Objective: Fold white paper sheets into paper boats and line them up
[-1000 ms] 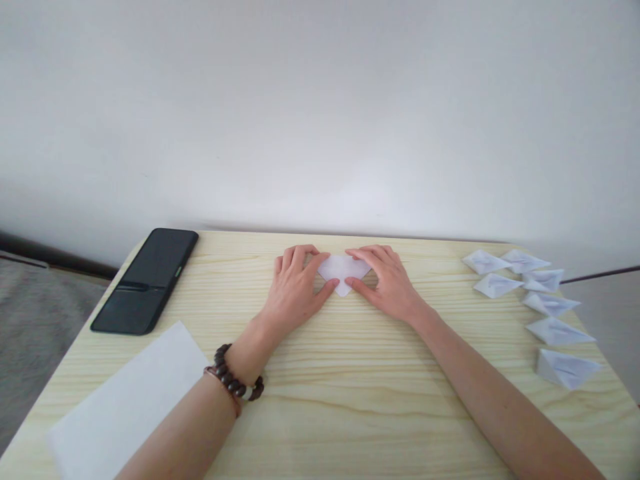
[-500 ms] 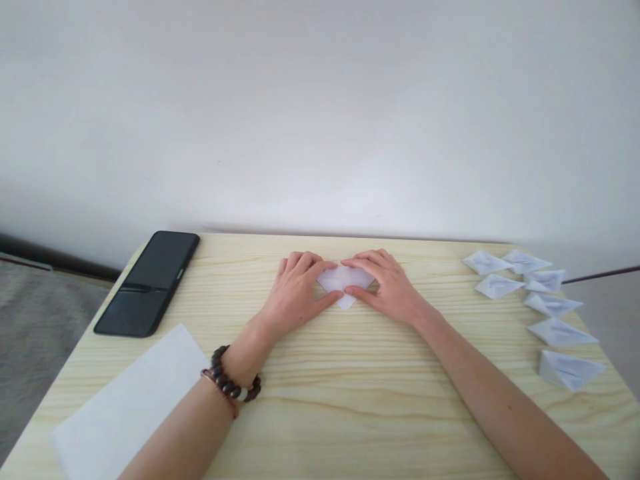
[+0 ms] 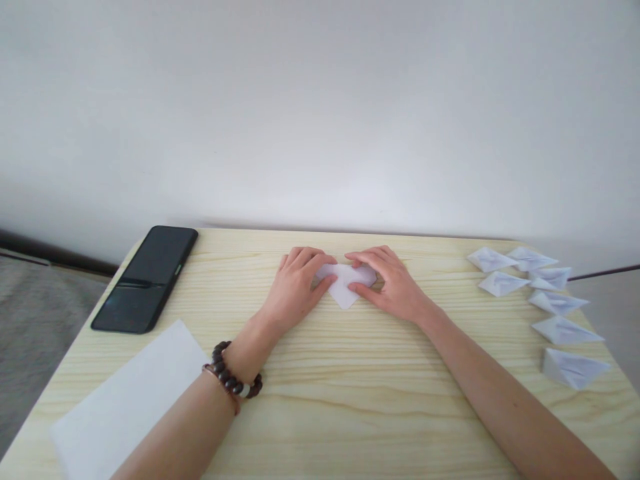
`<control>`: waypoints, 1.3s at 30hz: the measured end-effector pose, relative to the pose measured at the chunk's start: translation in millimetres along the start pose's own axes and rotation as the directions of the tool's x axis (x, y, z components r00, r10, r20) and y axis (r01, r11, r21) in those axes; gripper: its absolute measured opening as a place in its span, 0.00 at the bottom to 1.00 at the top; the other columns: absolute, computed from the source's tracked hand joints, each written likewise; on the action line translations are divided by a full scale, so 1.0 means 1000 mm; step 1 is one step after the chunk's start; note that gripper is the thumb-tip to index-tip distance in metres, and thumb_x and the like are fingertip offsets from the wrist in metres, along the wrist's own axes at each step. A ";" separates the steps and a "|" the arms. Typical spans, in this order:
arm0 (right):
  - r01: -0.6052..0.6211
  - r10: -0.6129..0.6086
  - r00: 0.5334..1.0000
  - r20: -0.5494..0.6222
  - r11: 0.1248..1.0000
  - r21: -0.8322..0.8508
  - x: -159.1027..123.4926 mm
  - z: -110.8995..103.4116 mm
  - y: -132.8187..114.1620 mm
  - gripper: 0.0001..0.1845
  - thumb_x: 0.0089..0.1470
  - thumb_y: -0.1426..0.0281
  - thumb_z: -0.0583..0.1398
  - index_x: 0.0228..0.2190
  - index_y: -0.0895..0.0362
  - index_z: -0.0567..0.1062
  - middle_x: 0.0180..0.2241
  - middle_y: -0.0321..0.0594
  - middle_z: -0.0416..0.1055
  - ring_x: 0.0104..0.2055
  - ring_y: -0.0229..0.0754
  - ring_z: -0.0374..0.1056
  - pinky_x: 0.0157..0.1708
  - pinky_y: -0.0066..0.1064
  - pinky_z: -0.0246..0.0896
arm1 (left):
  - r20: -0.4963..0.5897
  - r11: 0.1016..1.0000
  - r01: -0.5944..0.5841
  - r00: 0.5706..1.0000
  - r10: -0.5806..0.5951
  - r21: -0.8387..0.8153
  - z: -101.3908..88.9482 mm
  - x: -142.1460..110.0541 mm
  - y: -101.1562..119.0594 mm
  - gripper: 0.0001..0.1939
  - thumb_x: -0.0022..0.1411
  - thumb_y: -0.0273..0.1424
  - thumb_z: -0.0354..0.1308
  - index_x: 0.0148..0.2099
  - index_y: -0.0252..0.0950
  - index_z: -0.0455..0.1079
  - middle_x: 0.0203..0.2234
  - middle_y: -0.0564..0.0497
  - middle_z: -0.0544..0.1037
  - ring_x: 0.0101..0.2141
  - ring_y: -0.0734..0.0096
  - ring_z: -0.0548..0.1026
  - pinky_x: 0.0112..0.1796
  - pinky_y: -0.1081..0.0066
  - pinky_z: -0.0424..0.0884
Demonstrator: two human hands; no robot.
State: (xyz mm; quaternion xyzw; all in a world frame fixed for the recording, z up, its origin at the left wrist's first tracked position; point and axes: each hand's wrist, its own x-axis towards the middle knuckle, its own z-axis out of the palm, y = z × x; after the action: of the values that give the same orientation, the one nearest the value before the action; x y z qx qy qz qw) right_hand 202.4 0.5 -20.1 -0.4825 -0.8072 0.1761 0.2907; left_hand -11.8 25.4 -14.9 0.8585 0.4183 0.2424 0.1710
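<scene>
A small piece of folded white paper lies near the middle of the table, its lower corner pointing toward me. My left hand grips its left side between thumb and fingers. On the right side, my right hand has its thumb on the paper and its fingers curled over the far edge. Parts of the paper's left and right ends are covered by the fingers. A dark bead bracelet circles my left wrist.
Several folded white paper boats stand at the table's right side. A black phone lies at the far left, and a sheet of white paper rests by my left forearm. A pale wall rises behind the wooden table.
Both thumbs have slid outward and up along the folded paper, so more of its lower point shows. The view has shifted slightly.
</scene>
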 end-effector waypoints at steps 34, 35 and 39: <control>0.039 -0.044 0.998 -0.054 0.995 -0.094 0.001 0.004 0.003 0.10 0.58 0.64 0.59 0.35 0.57 0.76 0.33 0.41 0.73 0.37 0.42 0.64 0.40 0.34 0.59 | 0.078 1.000 -0.014 0.997 0.013 0.010 -0.001 0.001 -0.008 0.08 0.63 0.35 0.57 0.42 0.37 0.70 0.35 0.51 0.76 0.38 0.64 0.70 0.40 0.64 0.61; 0.067 -0.075 0.995 -0.064 0.991 -0.114 0.001 0.004 0.001 0.10 0.59 0.65 0.58 0.36 0.57 0.76 0.34 0.42 0.73 0.38 0.42 0.64 0.41 0.35 0.60 | 0.070 1.000 -0.017 0.997 0.016 0.005 -0.001 0.001 -0.009 0.07 0.63 0.35 0.57 0.41 0.37 0.71 0.35 0.51 0.76 0.38 0.65 0.70 0.40 0.64 0.61; 0.125 -0.129 0.991 -0.026 0.984 -0.129 0.000 0.004 -0.003 0.11 0.60 0.67 0.57 0.42 0.55 0.75 0.39 0.42 0.73 0.42 0.43 0.63 0.44 0.37 0.59 | 0.038 0.998 -0.054 0.998 0.055 -0.015 0.001 0.002 -0.010 0.05 0.64 0.33 0.56 0.39 0.37 0.71 0.33 0.52 0.76 0.37 0.67 0.71 0.39 0.66 0.62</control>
State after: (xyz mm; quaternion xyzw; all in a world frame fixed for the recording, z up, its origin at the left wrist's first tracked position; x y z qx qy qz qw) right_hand 198.1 -0.9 -21.9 -0.4505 -0.8408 0.0971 0.2839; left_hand -16.1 32.4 -20.4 0.8729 0.3896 0.2334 0.1782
